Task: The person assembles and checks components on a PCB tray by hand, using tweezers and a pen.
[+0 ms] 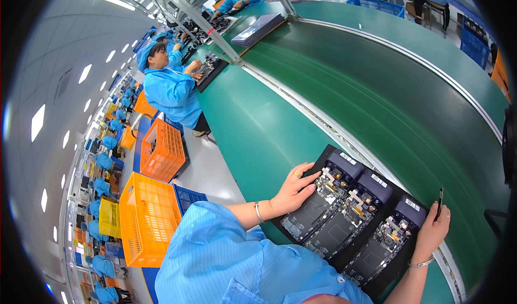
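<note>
A black tray or mat [344, 261] lies on the green bench with three opened electronic devices on it. Each has a dark, flat body, an exposed circuit board and a dark purple block with a white label at its far end. My left hand [295, 192] rests at the left edge of the leftmost device [315, 210], fingers stretched over its board. The middle device [344, 223] sits right beside it; the right device [379, 245] lies slightly apart. My right hand [432, 231], at the tray's right edge, grips a slim black tool [440, 199], pointing up; its exact kind is unclear.
Beyond a metal rail [323, 121] runs a dark green conveyor belt [377, 105]. Orange crates [148, 218] stand at the left beside the bench. Farther up the bench, a co-worker in blue [169, 91] handles parts on a black tray [212, 73]. A flat stack [258, 29] lies beyond a metal post.
</note>
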A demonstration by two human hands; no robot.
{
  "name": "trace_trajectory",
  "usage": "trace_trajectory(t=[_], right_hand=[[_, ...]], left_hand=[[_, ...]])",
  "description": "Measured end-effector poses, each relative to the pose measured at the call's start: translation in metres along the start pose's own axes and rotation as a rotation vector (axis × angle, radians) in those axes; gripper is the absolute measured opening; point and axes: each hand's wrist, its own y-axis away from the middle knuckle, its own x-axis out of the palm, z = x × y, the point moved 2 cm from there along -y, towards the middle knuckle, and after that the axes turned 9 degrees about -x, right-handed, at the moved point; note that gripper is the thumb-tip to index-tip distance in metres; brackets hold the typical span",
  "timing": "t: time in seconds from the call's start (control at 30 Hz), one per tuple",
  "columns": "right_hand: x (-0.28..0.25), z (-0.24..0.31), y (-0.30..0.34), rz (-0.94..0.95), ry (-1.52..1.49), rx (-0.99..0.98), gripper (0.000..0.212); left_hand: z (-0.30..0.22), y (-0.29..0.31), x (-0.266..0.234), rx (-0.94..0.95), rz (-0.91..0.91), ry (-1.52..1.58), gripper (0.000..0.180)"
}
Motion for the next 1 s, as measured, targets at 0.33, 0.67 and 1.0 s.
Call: trace_trajectory(t=[0.33, 0.67, 1.0], right_hand=[[-0.008, 0.010, -0.002, 0.005, -0.007, 0.014, 0.030], [-0.008, 0.003, -0.002, -0.021, -0.006, -0.016, 0.030], [-0.010, -0.003, -0.002, -0.002, 0.005, 0.009, 0.030]], left_hand=[[-0.002, 0.004, 0.002, -0.029, -0.030, -0.022, 0.037], [-0.008, 0.004, 0.003, -0.044, -0.032, -0.010, 0.036], [-0.012, 0.004, 0.004, -0.047, -0.035, 0.005, 0.035]])
